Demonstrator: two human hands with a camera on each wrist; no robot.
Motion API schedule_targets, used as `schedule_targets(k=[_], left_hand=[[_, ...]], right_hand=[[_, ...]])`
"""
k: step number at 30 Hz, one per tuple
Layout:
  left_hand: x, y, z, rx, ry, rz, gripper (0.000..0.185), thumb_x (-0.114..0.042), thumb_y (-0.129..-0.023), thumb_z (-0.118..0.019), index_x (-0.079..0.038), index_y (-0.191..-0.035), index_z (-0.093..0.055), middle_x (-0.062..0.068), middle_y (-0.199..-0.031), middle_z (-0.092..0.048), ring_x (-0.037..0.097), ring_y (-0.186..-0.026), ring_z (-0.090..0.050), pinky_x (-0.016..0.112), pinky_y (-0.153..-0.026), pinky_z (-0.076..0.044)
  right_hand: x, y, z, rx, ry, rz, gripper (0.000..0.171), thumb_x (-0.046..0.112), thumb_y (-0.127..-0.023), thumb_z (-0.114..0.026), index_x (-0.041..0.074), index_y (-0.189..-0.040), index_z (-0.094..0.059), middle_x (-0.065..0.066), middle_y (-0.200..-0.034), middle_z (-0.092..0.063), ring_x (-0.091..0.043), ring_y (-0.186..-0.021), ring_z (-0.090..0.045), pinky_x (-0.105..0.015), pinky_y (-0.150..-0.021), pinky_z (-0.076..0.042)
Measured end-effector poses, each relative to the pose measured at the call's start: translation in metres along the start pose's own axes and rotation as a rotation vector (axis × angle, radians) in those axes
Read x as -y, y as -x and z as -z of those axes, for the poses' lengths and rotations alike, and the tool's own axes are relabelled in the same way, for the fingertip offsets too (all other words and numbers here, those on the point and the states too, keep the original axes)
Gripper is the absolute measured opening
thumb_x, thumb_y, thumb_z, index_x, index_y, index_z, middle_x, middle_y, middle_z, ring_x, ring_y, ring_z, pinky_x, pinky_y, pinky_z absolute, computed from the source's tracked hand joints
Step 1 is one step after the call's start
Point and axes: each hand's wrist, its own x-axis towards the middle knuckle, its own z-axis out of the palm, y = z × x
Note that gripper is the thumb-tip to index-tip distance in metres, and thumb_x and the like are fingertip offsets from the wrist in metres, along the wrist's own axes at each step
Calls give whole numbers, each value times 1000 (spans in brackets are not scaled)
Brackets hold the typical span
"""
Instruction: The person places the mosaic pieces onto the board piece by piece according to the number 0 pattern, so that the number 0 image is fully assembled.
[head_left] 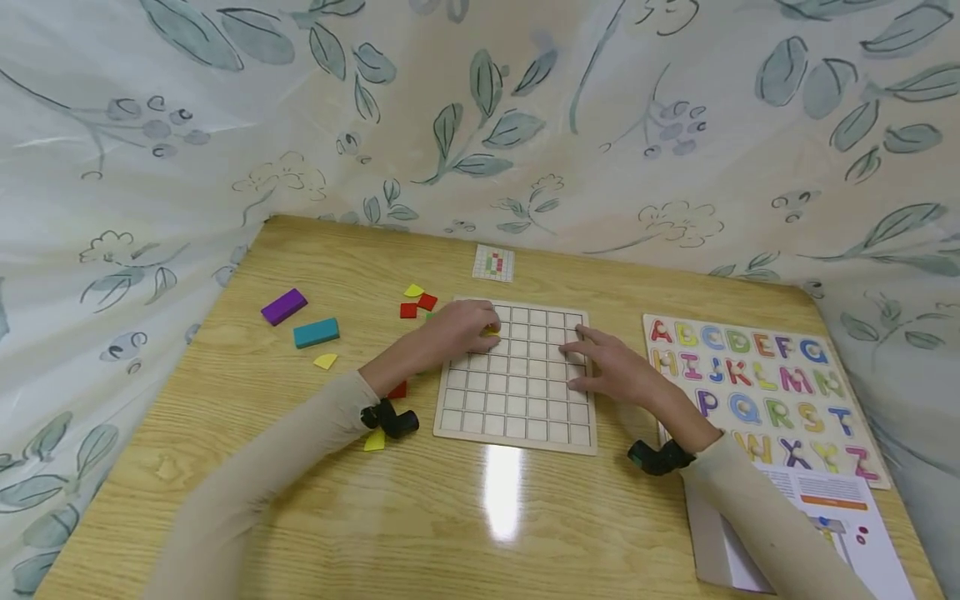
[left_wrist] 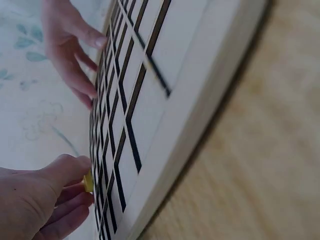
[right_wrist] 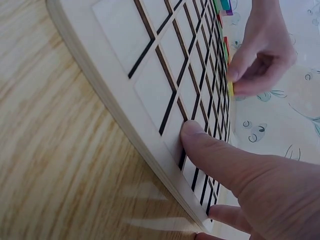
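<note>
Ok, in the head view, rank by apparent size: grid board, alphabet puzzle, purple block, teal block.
1. Alphabet puzzle
2. Grid board, slightly smaller
3. Teal block and purple block: too alike to rank

A grid board (head_left: 517,383) lies on the table (head_left: 480,517) straight in front of me. My left hand (head_left: 461,329) rests on its far left corner, my right hand (head_left: 611,367) on its right edge. Two blocks (head_left: 300,321) lie well off to the left. A letter puzzle (head_left: 757,387) sits to the right. A small card (head_left: 493,262) lies behind the board.
</note>
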Motion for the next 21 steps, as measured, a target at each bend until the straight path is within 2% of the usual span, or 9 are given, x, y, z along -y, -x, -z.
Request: schedule_targets(k=[8,16,21], left_hand=[[-2,-17,-2,2,-52,-4,15,-19,-90,-68,-7,-96,-74,5,-100,-71,16,-90,-64,30,-79,-54],[-3,-20,-8,-12,-43,16,13,-20,-90,-68,-9,-92,-75,3,-96,-70,13,-83,-60,27,-72,-51],[-4,-20,-8,22,-41,24,15,-22,-91,-68,-9,-93,-75,3,-98,-69,13,-85,-60,27,-74,-52]], right_hand=[[0,0,-2,-11,4,7,53,23,-85,-74,7,-133,-57,-32,-152,-30,-54,-137,-30,-66,-107,-31],[0,0,-3,-11,8,9,52,23,-86,-73,8,-133,-57,-31,-152,-30,-54,-137,-31,-66,-108,-31],[0,1,-2,-9,9,2,53,23,-86,-73,8,-134,-56,-31,-152,-30,-54,-137,-30,-66,-108,-31]])
